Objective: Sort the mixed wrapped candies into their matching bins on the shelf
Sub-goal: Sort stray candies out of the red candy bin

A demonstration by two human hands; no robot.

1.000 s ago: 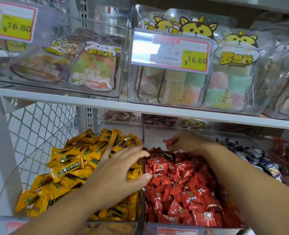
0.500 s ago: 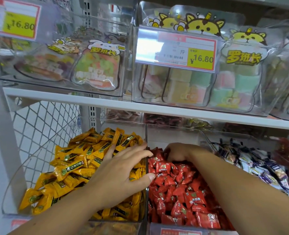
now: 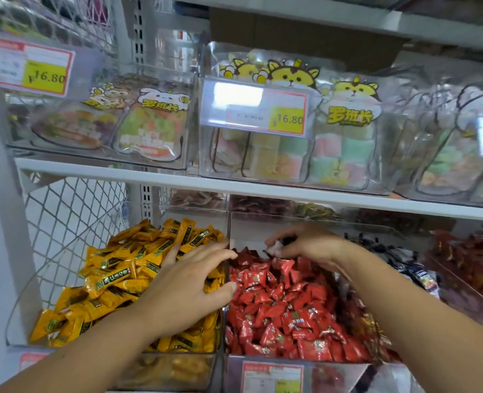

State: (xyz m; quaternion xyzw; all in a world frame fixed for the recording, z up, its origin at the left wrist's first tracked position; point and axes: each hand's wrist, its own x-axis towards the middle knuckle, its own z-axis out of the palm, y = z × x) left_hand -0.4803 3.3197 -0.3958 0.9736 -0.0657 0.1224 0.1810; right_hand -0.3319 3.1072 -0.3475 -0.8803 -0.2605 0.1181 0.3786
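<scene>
Right hand pinches a small pale wrapped candy over the far end of the red wrapped candies in the middle clear plastic bin. Left hand, fingers spread (holding nothing), rests on yellow wrapped candies in the left clear bin.

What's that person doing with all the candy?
A person is sorting candy on a shop shelf. Their left hand rests on the yellow candies. Their right hand, at the back of the red candies, pinches a small pale wrapped candy that doesn't look red like the rest.
</scene>
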